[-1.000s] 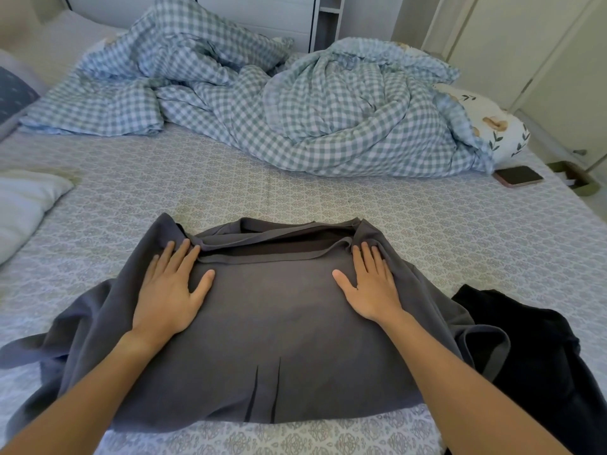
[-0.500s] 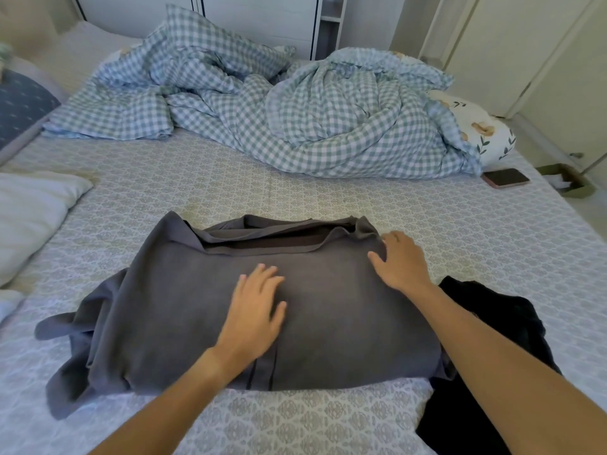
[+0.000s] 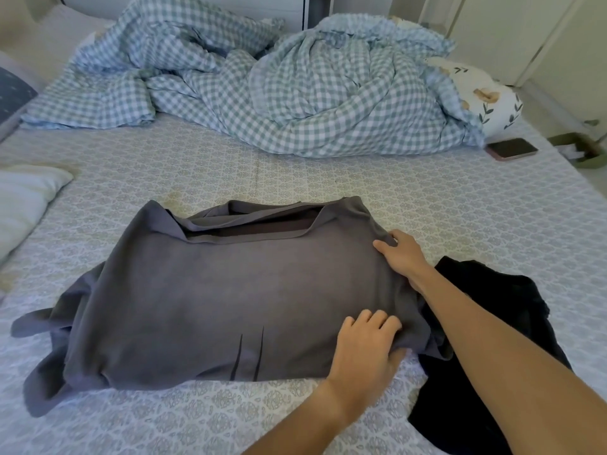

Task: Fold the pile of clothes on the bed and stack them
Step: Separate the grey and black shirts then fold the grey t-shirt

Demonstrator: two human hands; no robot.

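your grey garment (image 3: 223, 297) lies half-folded mid-bed on the patterned sheet (image 3: 427, 211). both hands work its right edge: left hand (image 3: 368, 346) curled, fingers gripping the near right corner; right hand (image 3: 402, 254) pinching the far right edge w/ thumb & fingers. black garment (image 3: 486, 323) sits just beside, under your right forearm.

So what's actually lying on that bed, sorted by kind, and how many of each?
Clothes: 2, the grey garment and the black garment
Pillows: 2, the white pillow and the floral pillow
Checked duvets: 1
Phones: 1
Total: 6
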